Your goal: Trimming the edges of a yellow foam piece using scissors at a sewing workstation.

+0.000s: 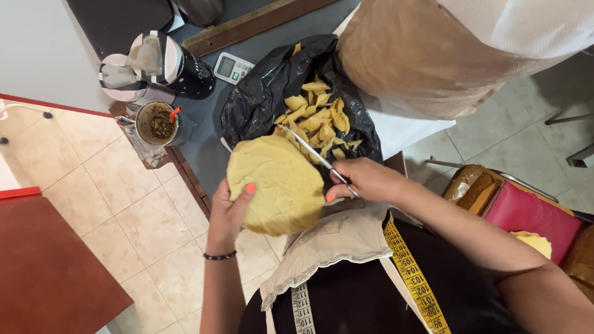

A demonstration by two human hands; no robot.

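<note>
My left hand [230, 213] grips a thick round yellow foam piece [278, 185] from its left edge, holding it up above my lap. A pair of metal scissors [315, 154] is in my right hand [365, 180], its blades lying along the upper right edge of the foam. Just beyond the foam, a black plastic bag [260, 102] lies spread open on the grey table, with several yellow foam trimmings [318, 117] piled in it.
A yellow measuring tape [411, 278] hangs around my neck. On the grey table [201, 139] sit a small white digital scale [231, 67], a black cup [185, 68], and a tin of odds and ends [158, 124]. A red cushion [532, 213] sits at right. Another person's beige apron [421, 55] is behind the table.
</note>
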